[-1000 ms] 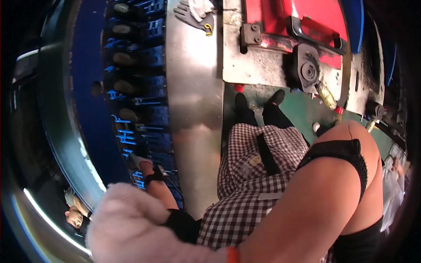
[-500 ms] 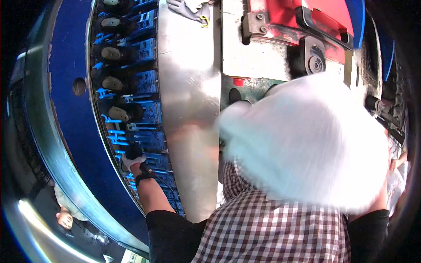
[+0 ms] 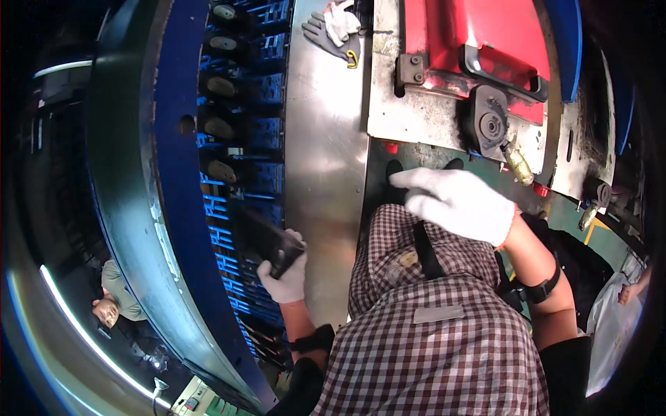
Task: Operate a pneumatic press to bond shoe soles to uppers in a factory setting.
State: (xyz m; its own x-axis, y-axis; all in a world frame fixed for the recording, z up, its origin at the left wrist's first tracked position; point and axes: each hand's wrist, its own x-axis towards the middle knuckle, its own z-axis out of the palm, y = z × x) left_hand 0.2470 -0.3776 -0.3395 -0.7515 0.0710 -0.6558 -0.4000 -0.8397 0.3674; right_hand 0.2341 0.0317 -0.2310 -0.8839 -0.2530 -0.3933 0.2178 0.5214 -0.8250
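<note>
My left hand [image 3: 286, 277], in a white glove, grips a black elongated piece [image 3: 267, 239] with a rounded end. The piece is smeared by motion, and I cannot tell whether it is attached to the machine. It lies beside a row of black pieces with grey oval ends [image 3: 220, 128], set among blue metal slats [image 3: 220, 236]. Above my lap, my white-gloved right hand [image 3: 461, 208] holds nothing visible, its fingers stretched out to the left. A brown checked apron [image 3: 430, 360] covers my front.
A bare metal ledge [image 3: 322, 152] runs beside the slats, with grey and white gloves [image 3: 336, 31] at its far end. To the right stand a red machine cover [image 3: 506, 35] with a black handle and a black round-hubbed fitting [image 3: 491, 123]. Another person's hand [image 3: 631, 292] shows at far right.
My right hand, a large white blur close to the view before, is now lower and clear over my lap. My left hand has come up out of the slats with the black piece.
</note>
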